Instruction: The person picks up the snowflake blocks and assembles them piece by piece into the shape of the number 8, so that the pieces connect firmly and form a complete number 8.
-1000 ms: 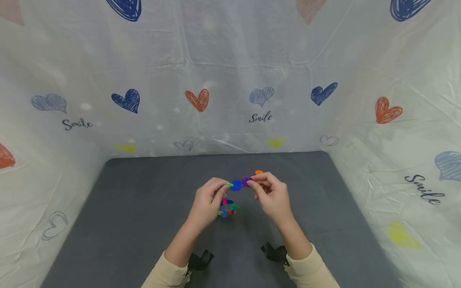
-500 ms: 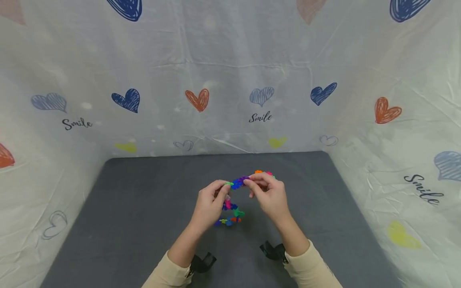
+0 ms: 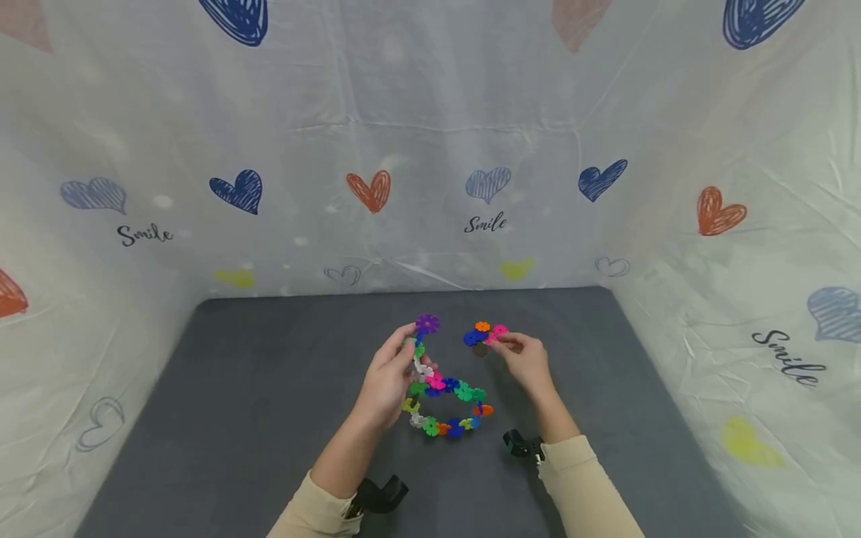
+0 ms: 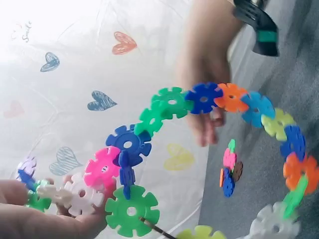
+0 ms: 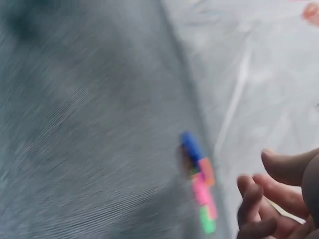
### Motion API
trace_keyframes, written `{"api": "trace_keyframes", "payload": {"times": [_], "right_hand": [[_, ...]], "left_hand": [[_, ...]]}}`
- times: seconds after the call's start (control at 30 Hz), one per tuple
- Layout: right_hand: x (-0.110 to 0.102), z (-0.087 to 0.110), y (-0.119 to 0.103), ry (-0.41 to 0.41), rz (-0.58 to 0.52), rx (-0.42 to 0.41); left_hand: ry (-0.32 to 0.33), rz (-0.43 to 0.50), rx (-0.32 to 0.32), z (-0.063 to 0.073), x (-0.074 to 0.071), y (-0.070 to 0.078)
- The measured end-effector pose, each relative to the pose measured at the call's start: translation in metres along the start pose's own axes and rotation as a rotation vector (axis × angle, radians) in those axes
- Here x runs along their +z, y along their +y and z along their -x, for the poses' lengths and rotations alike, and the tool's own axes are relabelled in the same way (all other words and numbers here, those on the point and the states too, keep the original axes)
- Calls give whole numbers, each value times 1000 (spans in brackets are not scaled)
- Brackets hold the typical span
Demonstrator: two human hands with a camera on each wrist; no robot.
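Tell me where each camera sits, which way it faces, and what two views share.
Head: on the person's head, facing forward and down at the disc chain; left grip, right grip and cream sleeves show.
Left wrist: on that wrist, facing across the chain; left grip at lower left, right grip beyond.
Right wrist: on that wrist, facing the table and small disc cluster, blurred; right grip at lower right.
Shared: both wrist views include that cluster.

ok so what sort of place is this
Probably a small screened-off tabletop booth, perhaps for crafts or filming: a dark table, pale sheeting printed with hearts and "Smile" around its far and side edges, and a chain of colourful notched discs.
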State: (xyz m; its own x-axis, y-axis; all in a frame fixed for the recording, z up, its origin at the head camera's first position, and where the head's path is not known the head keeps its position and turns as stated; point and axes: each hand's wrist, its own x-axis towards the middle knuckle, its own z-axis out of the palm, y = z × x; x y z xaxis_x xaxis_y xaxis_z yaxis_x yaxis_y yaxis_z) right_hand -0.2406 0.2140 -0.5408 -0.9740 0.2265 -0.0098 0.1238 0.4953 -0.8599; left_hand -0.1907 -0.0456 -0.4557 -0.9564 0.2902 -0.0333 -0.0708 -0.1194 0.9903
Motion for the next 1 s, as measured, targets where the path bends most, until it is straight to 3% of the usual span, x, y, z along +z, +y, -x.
{"api": "trace_keyframes", "payload": {"times": [0.27,0.57,0.77,0.9,1.0], "right_hand": [[20,-25,33,136,224,53],[22,-52,34,94,391,134],[23,-57,34,141,321,147],[19,-53,33,191,123,140],[13,-46,28,197,8,119]], "left_hand": [[75,-21,-13,-1,7,2],[126,-7,28,-2,9,2],[216,-65,99,-1,8,1],[308,-84,180,-3,7,0],[372,-90,196,-4,6,0]]}}
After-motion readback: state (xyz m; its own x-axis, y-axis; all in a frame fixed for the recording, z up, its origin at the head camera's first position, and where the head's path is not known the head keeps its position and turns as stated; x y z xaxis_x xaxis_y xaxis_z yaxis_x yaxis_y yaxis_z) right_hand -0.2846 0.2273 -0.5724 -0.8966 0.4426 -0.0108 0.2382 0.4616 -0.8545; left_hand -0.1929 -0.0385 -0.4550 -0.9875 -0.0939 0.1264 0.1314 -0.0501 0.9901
